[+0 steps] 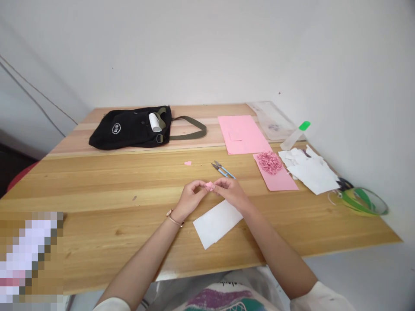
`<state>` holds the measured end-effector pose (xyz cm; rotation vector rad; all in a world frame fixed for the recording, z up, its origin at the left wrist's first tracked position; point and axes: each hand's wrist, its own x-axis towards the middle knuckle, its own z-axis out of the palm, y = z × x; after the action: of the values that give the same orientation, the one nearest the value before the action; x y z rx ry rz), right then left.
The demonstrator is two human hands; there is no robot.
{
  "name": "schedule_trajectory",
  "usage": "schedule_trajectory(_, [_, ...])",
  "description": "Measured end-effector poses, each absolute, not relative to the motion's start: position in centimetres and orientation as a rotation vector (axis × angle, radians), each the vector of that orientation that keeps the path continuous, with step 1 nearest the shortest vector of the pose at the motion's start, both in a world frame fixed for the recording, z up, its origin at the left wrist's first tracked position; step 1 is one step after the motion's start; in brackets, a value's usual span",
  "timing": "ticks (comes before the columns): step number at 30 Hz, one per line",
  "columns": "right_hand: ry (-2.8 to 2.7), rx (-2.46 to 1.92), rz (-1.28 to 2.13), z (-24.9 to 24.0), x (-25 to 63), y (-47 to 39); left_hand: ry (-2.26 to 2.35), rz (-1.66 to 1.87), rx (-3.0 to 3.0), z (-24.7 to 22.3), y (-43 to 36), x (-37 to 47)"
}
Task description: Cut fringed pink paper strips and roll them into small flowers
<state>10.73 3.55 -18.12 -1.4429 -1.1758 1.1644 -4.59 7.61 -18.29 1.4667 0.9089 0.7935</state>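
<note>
Between my fingertips is a small piece of pink paper (209,186), its exact shape partly covered by the fingers. My left hand (193,195) pinches it from one side and my right hand (229,190) from the other. Just beyond the right hand lie blue-handled thread snips (223,169), blades pointing away to the left. A tiny pink paper scrap (187,163) rests farther off on the wooden table (129,224). Below my hands is a white paper sheet (215,226), partly hidden by the right forearm.
A black bag (132,127) lies at the back left. Toward the right are pink sheets (241,129), a heap of pink shreds (270,163) on a pink card (282,181), crumpled white paper (311,170), a green-capped bottle (295,136) and a green roll (363,202).
</note>
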Motion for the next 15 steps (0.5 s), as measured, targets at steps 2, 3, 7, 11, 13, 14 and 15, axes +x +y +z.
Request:
schedule_trajectory(2, [-1.167,-1.441,1.164,-18.2,10.7,3.6,0.914,0.79,1.464,-18.2,7.6,-4.6])
schedule_trajectory(3, [-1.166,-1.441,1.161,-18.2,10.7,3.6,0.916,0.789,1.462,-18.2,7.6,-4.6])
schedule_trajectory(7, [-1.155,-1.462,1.133,-18.2,10.8,3.6,0.926,0.78,1.453,-18.4,7.7,-4.6])
schedule_trajectory(11, [-1.192,-1.704,0.72,-18.1,11.9,3.9,0.946,0.785,1.423,-18.7,7.8,-4.7])
schedule_trajectory(13, [-1.274,-1.875,0.388,-18.2,12.5,4.2,0.961,0.799,1.403,-18.8,7.8,-4.8])
schedule_trajectory(14, [-1.315,-1.946,0.259,-18.3,12.8,4.4,0.968,0.808,1.392,-18.8,7.8,-4.8])
schedule_trajectory(15, [-1.356,-2.005,0.176,-18.4,13.0,4.5,0.974,0.818,1.38,-18.8,7.9,-4.8])
